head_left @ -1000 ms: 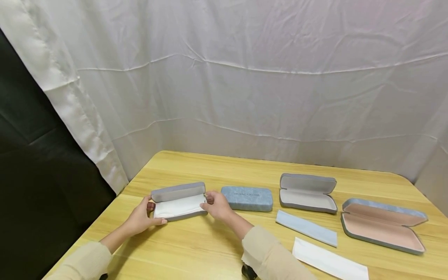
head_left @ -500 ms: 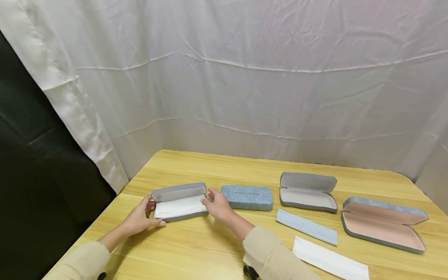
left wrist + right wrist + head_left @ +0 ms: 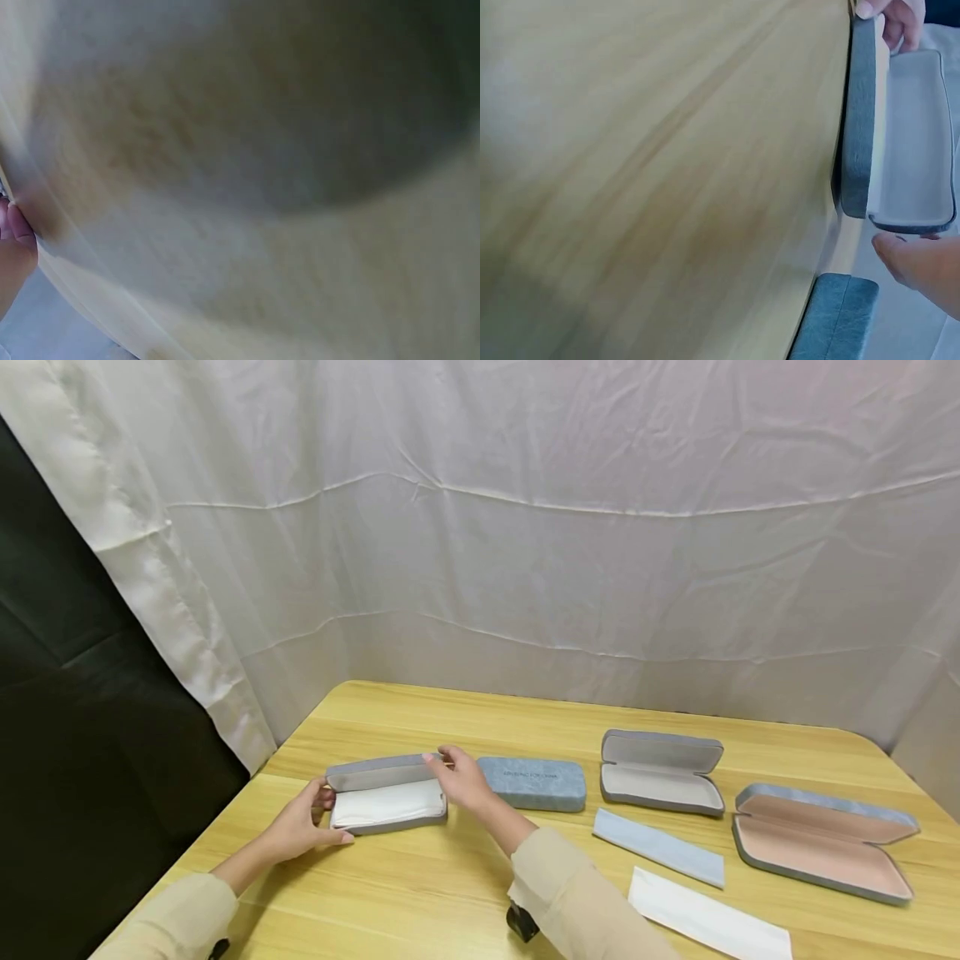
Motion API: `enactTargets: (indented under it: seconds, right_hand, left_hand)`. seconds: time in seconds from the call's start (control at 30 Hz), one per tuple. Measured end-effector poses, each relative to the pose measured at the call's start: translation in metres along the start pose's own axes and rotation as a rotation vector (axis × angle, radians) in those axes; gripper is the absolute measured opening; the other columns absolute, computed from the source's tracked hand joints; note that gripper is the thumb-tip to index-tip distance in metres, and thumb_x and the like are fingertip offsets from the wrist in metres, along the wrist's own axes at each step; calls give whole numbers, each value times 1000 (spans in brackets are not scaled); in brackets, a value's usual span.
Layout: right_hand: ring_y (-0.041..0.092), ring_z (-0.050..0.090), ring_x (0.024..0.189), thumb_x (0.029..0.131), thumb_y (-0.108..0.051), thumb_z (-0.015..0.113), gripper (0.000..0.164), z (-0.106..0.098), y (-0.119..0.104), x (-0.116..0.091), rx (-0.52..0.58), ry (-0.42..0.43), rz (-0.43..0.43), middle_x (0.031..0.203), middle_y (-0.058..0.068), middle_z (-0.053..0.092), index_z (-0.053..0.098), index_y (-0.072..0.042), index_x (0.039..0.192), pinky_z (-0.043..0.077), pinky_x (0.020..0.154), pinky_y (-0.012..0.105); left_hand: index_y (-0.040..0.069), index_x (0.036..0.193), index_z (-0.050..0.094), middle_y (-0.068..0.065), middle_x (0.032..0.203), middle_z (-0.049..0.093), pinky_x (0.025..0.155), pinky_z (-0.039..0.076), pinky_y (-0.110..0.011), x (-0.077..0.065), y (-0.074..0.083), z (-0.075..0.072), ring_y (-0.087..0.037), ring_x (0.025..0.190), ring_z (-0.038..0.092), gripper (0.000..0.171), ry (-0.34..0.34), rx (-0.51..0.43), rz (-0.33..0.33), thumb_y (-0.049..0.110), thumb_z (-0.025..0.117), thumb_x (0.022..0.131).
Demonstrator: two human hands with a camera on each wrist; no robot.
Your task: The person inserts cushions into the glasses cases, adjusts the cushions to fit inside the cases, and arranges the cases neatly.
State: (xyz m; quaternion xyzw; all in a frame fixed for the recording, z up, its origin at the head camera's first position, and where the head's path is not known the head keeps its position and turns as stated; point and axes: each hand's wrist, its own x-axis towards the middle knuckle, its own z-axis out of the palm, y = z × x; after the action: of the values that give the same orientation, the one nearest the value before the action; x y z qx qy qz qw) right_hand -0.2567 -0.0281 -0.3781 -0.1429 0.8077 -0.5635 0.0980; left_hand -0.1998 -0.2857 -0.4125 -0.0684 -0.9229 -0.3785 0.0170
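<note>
A grey glasses case (image 3: 397,823) stands with its lid raised at the table's left side. Inside its base lies a folded white cloth (image 3: 386,802). My left hand (image 3: 294,831) grips the case's left end, thumb along the front and fingers at the end and behind. At the lid's right upper corner is my right hand (image 3: 467,785), thumb and forefinger extended and apart. In the right wrist view the raised lid (image 3: 915,142) shows its pale lining, with the right hand's fingertips close by its end. Whether they press on it is hard to tell.
A closed blue glasses case (image 3: 532,783) sits just right of my right hand. Farther right are an open grey case (image 3: 660,787) and an open blue case with pink lining (image 3: 825,856). A light blue cloth (image 3: 660,847) and a white cloth (image 3: 708,912) lie in front.
My right hand has moved up from the base's right end to the upper corner of the lid. The left hand keeps its hold on the case.
</note>
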Motion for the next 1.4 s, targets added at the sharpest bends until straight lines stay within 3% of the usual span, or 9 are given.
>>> enactTargets:
  seconds: [0.17, 0.33, 0.6, 0.87, 0.97, 1.03, 1.17, 1.27, 1.4]
  right_hand:
    - [29, 50, 116, 97, -44, 42, 52, 0, 3, 7, 0, -31, 55, 127, 14, 53, 52, -3, 128, 44, 95, 44]
    - [22, 52, 99, 96, -45, 42, 47, 1, 4, 10, 17, -42, 84, 113, 10, 56, 57, -7, 119, 46, 82, 38]
    - [31, 50, 118, 94, -46, 47, 48, 1, 5, 12, 20, -35, 117, 127, 15, 53, 57, -7, 120, 44, 94, 46]
    - [22, 49, 86, 94, -42, 50, 36, 0, 5, 14, 4, -39, 149, 100, 11, 54, 56, -6, 99, 40, 69, 34]
    - [22, 51, 91, 92, -41, 53, 37, 0, 4, 14, 2, -50, 155, 109, 13, 55, 55, -6, 104, 42, 72, 35]
    - [24, 52, 102, 92, -39, 55, 42, -1, 4, 13, 12, -71, 155, 121, 15, 52, 54, -4, 115, 46, 79, 38]
    - [27, 49, 116, 92, -35, 56, 54, -3, 4, 11, 36, -128, 153, 133, 17, 45, 44, -1, 134, 45, 91, 42]
    - [24, 51, 106, 94, -31, 54, 54, -5, 3, 9, 38, -170, 127, 129, 17, 47, 41, 1, 136, 44, 84, 40]
    - [21, 49, 94, 94, -28, 54, 53, -7, 1, 6, 33, -194, 101, 123, 16, 51, 42, 3, 135, 41, 76, 37]
  left_hand:
    - [-10, 130, 30, -24, 117, 51, 87, 46, -40, 2, -2, 0, -34, 107, 52, 87, -9, -20, 10, 21, 82, 68]
    - [-9, 130, 30, -23, 117, 51, 84, 46, -34, 2, -2, -1, -32, 107, 51, 86, -15, -32, 17, 20, 82, 69]
    - [-8, 129, 31, -22, 117, 50, 83, 45, -26, 2, -2, 0, -30, 107, 50, 84, -20, -45, 12, 20, 82, 69]
    - [-9, 131, 29, -23, 119, 50, 84, 45, -27, 3, -1, 0, -31, 108, 50, 86, -10, -49, 6, 20, 81, 69]
    - [-10, 132, 28, -24, 118, 51, 87, 46, -34, 3, -1, 1, -32, 108, 51, 88, 0, -34, 5, 20, 82, 69]
    - [-10, 132, 30, -23, 117, 52, 87, 46, -36, 3, -1, 1, -31, 106, 52, 88, 11, -27, 3, 20, 83, 68]
    - [-9, 130, 34, -20, 113, 55, 82, 47, -29, 4, -2, 0, -27, 101, 53, 86, 24, -15, 7, 20, 84, 66]
    - [-7, 127, 36, -19, 111, 55, 78, 47, -25, 5, -2, -1, -24, 99, 53, 83, 28, -11, 10, 20, 84, 65]
    - [-8, 126, 36, -20, 110, 56, 83, 50, -35, 4, -2, -1, -28, 99, 56, 84, 32, -7, 26, 19, 85, 64]
